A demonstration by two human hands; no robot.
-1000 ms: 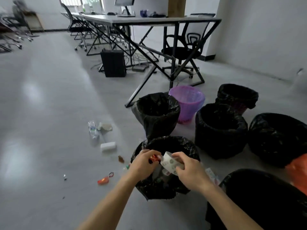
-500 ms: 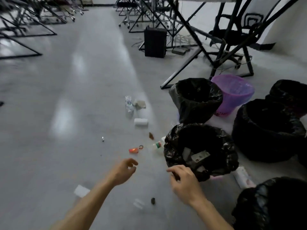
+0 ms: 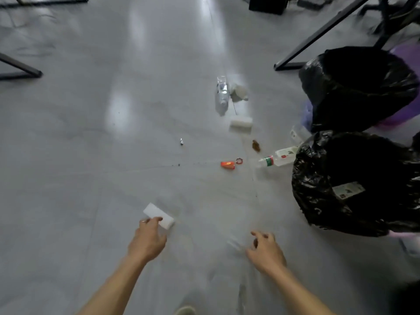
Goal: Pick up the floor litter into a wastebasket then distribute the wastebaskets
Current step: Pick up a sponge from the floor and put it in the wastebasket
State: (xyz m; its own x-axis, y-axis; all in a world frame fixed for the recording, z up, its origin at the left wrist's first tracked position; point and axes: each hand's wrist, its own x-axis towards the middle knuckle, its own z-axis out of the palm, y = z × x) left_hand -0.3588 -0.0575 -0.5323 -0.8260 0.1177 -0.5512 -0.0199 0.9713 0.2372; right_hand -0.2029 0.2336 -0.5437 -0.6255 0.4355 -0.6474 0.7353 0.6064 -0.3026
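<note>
My left hand (image 3: 147, 239) reaches down and its fingertips touch the near edge of a white foam block (image 3: 159, 214) lying on the floor. My right hand (image 3: 266, 248) hovers with curled fingers over a small dark scrap (image 3: 255, 242) and a clear wrapper (image 3: 235, 244); whether it grips either is unclear. To the right stands a black-lined wastebasket (image 3: 318, 178) with a paper label inside. Another black-lined wastebasket (image 3: 359, 87) stands behind it. Further litter lies ahead: a labelled bottle (image 3: 277, 158), an orange wrapper (image 3: 227, 165), a red ring (image 3: 239, 160), a second white block (image 3: 241, 125) and a clear bottle (image 3: 221, 96).
A purple basket (image 3: 406, 55) shows behind the far wastebasket. A black desk leg (image 3: 318, 37) slants across the upper right, with a black box (image 3: 266, 3) at the top edge. Metal frame feet (image 3: 20, 71) lie at the left. Crumpled paper (image 3: 238, 90) lies beside the clear bottle.
Both hands left the near wastebasket after dropping a paper cup in, swung left and lowered to the floor. The left hand now touches the white block; the view tilted down.
</note>
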